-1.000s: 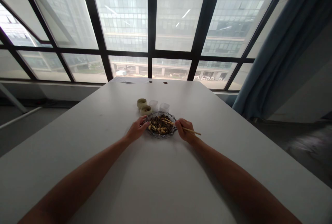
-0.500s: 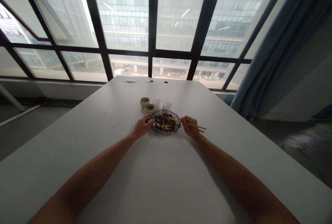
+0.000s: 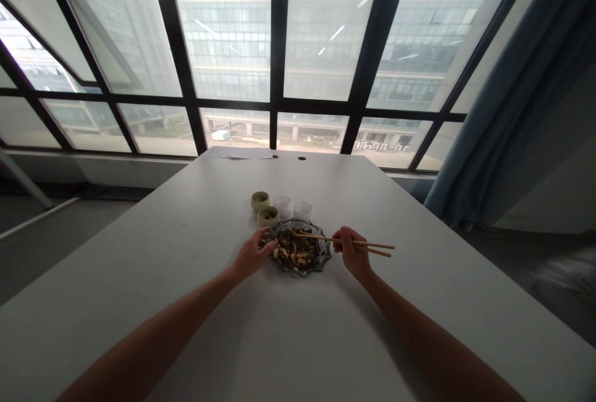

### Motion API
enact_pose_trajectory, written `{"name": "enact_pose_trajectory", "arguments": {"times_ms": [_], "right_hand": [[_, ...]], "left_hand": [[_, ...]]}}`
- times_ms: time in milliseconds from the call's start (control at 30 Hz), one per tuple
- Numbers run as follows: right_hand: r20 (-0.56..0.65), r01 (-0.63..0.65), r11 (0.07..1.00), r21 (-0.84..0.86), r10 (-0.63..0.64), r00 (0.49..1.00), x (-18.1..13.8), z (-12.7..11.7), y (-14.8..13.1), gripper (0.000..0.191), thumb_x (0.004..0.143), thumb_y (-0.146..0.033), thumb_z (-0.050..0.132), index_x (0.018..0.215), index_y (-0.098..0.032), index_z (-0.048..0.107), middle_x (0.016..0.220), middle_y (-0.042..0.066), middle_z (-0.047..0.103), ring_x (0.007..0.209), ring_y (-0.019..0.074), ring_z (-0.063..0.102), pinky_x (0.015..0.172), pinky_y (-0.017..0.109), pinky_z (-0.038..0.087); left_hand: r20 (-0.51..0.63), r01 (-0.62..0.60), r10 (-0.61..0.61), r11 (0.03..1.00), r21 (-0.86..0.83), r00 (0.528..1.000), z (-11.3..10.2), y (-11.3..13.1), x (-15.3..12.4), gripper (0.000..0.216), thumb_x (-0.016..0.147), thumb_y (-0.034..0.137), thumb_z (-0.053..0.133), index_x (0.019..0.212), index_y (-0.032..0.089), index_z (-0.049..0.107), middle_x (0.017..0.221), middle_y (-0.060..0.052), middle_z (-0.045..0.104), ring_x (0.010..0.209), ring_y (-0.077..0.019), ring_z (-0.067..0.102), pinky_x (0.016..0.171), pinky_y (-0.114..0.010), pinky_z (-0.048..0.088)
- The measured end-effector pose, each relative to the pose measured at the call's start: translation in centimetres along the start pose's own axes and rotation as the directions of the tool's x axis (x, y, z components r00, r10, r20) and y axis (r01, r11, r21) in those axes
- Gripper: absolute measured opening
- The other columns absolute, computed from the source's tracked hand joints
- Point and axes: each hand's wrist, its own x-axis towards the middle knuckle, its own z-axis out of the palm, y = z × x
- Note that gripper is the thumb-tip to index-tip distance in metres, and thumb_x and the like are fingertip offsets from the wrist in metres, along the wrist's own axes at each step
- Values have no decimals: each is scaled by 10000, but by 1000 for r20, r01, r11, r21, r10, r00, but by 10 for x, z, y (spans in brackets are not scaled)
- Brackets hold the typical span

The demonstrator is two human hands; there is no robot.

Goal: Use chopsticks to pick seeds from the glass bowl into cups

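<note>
A clear glass plate (image 3: pixel 325 262) with a scalloped rim stands on the white table. Dark and pale mixed bits (image 3: pixel 298 254), like seeds and nuts, fill it. My left hand (image 3: pixel 251 255) is closed on the plate's left rim, thumb on the near side. In my right hand (image 3: pixel 354 254), just off the plate's right side, is a pair of wooden chopsticks (image 3: pixel 378 245). Their tips reach in over the bits near the far side of the plate; whether they pinch anything is too small to tell.
Behind the plate stand two greenish cups, one farther back (image 3: pixel 259 201) and one nearer (image 3: pixel 267 216) with some bits inside. Two small clear plastic containers (image 3: pixel 302 210) sit to their right. Papers (image 3: pixel 242 153) lie at the table's far edge, below the windows.
The plate and cups appear lower in the picture as the view shifts. My right hand sits farther from the plate, and the chopsticks lie flatter. My left hand stays at the rim.
</note>
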Motion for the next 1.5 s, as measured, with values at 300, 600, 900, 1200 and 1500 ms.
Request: {"name": "enact_pose_trajectory", "arguments": {"times_ms": [300, 600, 900, 1200, 1500], "right_hand": [[78, 13, 999, -50, -9, 997, 7, -9, -23, 559, 928, -663, 527, 643, -197, 641, 475, 25, 583, 407, 138, 513, 402, 266, 407], [422, 81, 977, -196, 10, 907, 32, -4, -60, 444, 907, -515, 640, 605, -189, 663, 494, 37, 646, 416, 137, 551, 416, 248, 409], [506, 49, 984, -169, 43, 861, 45, 10, -42, 508, 944, -540, 578, 577, -190, 609, 490, 30, 632, 430, 130, 580, 425, 226, 435], [353, -277, 960, 34, 248, 902, 58, 1, -13, 554, 760, -704, 707, 623, -172, 637, 474, 26, 629, 350, 121, 548, 347, 220, 412], [278, -538, 793, 287, 468, 839, 58, -5, 32, 605, 523, -701, 857, 613, -155, 613, 412, -7, 569, 303, 88, 468, 301, 197, 331]], "left_hand": [[110, -6, -18, 977, 215, 994, -12, 20, 14, 509, 823, 463, 580, 1212, 137, 610, 746, -19, 686, 596, -182, 597, 603, -298, 440], [141, -24, -15, 961, 274, 990, -14, 25, 29, 271, 812, 463, 587, 741, 203, 606, 565, 26, 545, 548, -157, 495, 564, -278, 330], [166, -103, 41, 916, 387, 985, -15, 19, 26, 299, 902, 427, 482, 736, 192, 565, 638, 18, 548, 594, -140, 476, 590, -261, 313], [191, -158, 98, 932, 326, 977, -18, 14, 28, 340, 894, 471, 433, 682, 206, 426, 589, 37, 461, 573, -122, 406, 577, -258, 282], [259, -156, 108, 973, 172, 960, -20, 6, 32, 357, 830, 490, 520, 654, 203, 401, 556, 52, 415, 541, -98, 382, 533, -232, 276]]}}
